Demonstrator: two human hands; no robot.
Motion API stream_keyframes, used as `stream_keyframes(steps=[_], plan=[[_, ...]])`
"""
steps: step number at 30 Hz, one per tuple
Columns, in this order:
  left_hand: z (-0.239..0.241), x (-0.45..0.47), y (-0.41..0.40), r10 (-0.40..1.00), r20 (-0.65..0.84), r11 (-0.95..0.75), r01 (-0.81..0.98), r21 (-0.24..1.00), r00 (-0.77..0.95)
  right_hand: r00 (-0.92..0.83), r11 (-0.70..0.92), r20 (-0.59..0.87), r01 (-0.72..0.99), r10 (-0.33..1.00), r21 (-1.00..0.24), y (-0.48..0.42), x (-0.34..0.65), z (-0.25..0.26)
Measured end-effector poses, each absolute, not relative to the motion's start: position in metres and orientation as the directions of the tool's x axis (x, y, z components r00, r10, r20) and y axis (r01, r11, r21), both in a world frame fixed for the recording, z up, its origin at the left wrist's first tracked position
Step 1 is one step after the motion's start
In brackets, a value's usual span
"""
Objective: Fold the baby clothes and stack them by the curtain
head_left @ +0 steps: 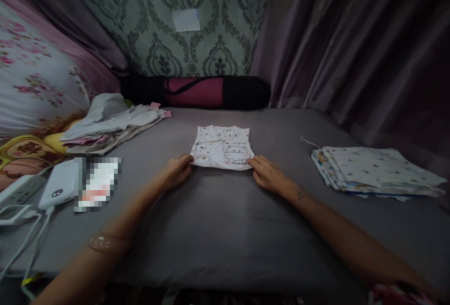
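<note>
A small white baby shirt (214, 150), printed with little figures and a cartoon animal, lies folded on the grey sheet (218, 230). My left hand (177, 170) pinches its near left corner. At the near right corner, my right hand (267, 173) grips the cloth the same way, thumb and fingers closed. Between the two hands the near edge of the shirt looks slightly raised and taut. Fingertips are partly hidden under or behind the fabric.
On the right is a stack of folded printed cloths (376, 169). Loose clothes (116, 124) lie at the back left, near a power bank (59, 183), cables and a power strip (21, 190). A black and maroon long bag (197, 92) lies along the wall.
</note>
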State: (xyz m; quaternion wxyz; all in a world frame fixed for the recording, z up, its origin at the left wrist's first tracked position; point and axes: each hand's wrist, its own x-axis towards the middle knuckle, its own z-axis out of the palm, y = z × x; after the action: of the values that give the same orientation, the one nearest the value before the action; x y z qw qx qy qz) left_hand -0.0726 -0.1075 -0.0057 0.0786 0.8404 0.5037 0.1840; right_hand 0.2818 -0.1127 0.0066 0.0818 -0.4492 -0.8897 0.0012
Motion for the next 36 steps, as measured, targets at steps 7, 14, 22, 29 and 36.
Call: stream_keyframes(steps=[7,14,22,29,36], plan=[[-0.012,-0.076,-0.105,0.841,0.268,-0.54,0.764,0.352,0.47,-0.573,0.622,0.242,0.736,0.783,-0.266,-0.101,0.292,-0.006],[-0.013,-0.079,-0.092,0.871,0.297,-0.49,0.73,0.476,0.391,-0.502,0.6,0.328,0.673,0.8,-0.433,-0.088,0.289,-0.002],[-0.017,-0.075,-0.073,0.941,0.296,-0.338,0.432,0.836,0.162,-0.229,0.393,0.327,0.665,0.917,-0.635,-0.066,0.281,-0.006],[-0.021,-0.057,-0.035,0.926,0.376,-0.363,0.215,0.907,-0.021,-0.105,0.361,0.391,0.649,0.914,-0.67,-0.036,0.274,-0.012],[-0.037,-0.048,0.009,0.898,0.412,-0.345,0.333,0.878,-0.153,-0.06,0.319,0.41,0.733,0.91,-0.601,0.001,0.262,-0.014]])
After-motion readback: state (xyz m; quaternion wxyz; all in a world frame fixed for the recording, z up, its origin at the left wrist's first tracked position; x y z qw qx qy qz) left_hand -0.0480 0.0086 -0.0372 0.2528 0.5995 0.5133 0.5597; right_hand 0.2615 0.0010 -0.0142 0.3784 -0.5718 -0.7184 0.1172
